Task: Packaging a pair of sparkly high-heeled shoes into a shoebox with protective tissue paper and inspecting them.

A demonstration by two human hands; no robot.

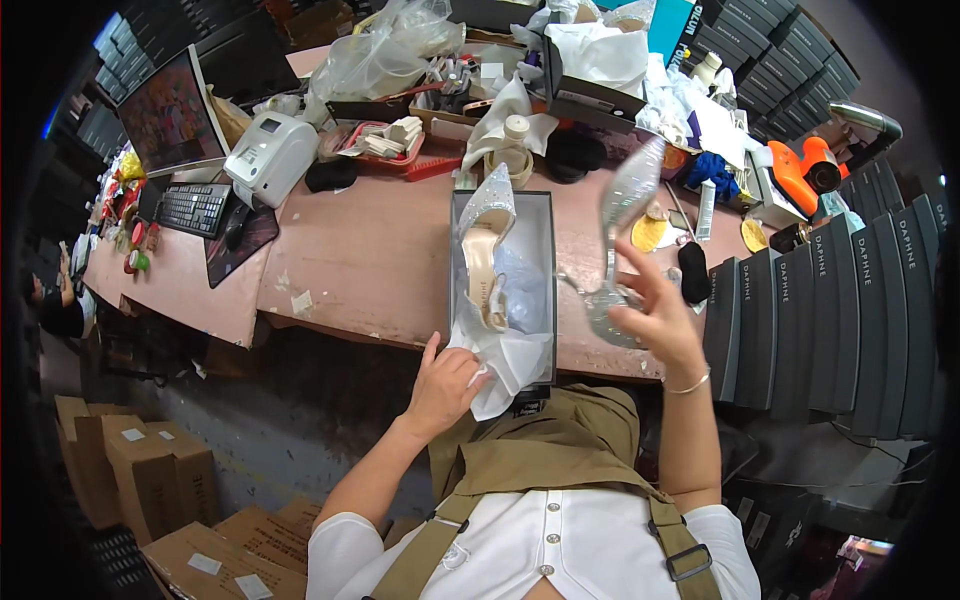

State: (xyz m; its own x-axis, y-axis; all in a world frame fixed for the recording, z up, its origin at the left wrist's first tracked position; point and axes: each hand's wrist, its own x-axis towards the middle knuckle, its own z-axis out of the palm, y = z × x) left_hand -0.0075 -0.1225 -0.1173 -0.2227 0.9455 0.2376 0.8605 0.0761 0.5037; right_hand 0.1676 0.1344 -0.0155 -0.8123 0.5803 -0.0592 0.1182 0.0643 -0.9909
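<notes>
A dark grey open shoebox (552, 285) sits at the table's front edge before me. A glittery, pointed-toe pump (487, 225) lies in it on white tissue paper (512, 372), toe pointing away. My left hand (446, 388) is at the near left corner, its fingers curled on the tissue, which hangs over the box's near end. To the right of the box, my right hand (657, 308) grips a matching silver pump (632, 190) above the table. This shoe is tilted toe up and slightly blurred, with a thin strap hanging toward the box.
Dark shoeboxes (820, 310) stand in a row at right. On the left are a monitor (170, 112), keyboard (192, 207), mouse (236, 228) and white label printer (270, 155). Behind lie a red tray (425, 160) and another tissue-filled box (597, 98). Cardboard cartons (160, 475) occupy the floor at left.
</notes>
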